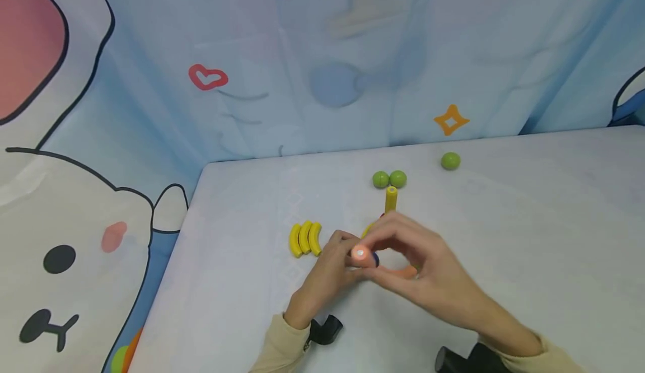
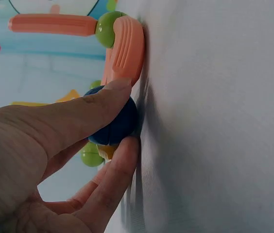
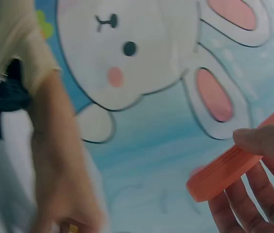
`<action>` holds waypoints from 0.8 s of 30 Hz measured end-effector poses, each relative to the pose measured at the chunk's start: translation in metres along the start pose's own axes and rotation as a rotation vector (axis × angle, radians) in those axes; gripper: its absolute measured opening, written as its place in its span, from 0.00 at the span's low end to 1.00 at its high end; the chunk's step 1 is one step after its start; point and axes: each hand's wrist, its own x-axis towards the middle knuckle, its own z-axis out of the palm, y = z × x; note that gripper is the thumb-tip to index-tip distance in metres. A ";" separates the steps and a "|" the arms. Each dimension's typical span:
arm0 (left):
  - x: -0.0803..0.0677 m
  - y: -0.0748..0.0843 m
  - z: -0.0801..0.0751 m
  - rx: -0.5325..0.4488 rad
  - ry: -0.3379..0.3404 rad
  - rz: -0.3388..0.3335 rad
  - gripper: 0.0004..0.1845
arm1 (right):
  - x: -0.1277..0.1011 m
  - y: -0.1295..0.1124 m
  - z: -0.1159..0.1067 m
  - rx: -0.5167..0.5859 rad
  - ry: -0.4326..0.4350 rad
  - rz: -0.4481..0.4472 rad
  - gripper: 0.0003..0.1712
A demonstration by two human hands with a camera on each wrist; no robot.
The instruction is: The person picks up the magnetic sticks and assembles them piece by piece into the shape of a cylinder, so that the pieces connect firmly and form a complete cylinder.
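My left hand (image 1: 325, 275) pinches a dark blue ball (image 2: 120, 124) between thumb and fingers, low over the table. My right hand (image 1: 423, 269) holds an orange rod (image 3: 239, 162) between thumb and fingers; the head view shows this rod end-on, above the blue ball. A curved orange piece (image 2: 129, 46) lies beside the blue ball in the left wrist view. Next to it, a green ball (image 2: 108, 30) has another orange rod (image 2: 52, 24) standing from it. My right hand hides most of these pieces in the head view.
Several curved yellow pieces (image 1: 305, 238) lie left of my hands. Beyond them, a yellow rod (image 1: 391, 198) stands upright near two green balls (image 1: 389, 180). Another green ball (image 1: 450, 161) sits farther right on the white table (image 1: 529, 222). A patterned blue cloth (image 1: 282, 82) hangs behind.
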 end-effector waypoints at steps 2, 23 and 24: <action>0.000 -0.002 -0.001 0.059 0.013 0.057 0.10 | -0.002 0.010 0.013 -0.023 0.001 0.068 0.24; 0.004 0.000 0.002 0.053 0.036 -0.087 0.15 | -0.025 0.068 0.031 -0.158 0.248 0.378 0.21; 0.005 0.000 0.002 0.035 0.031 -0.098 0.17 | -0.025 0.068 0.031 -0.154 0.253 0.387 0.21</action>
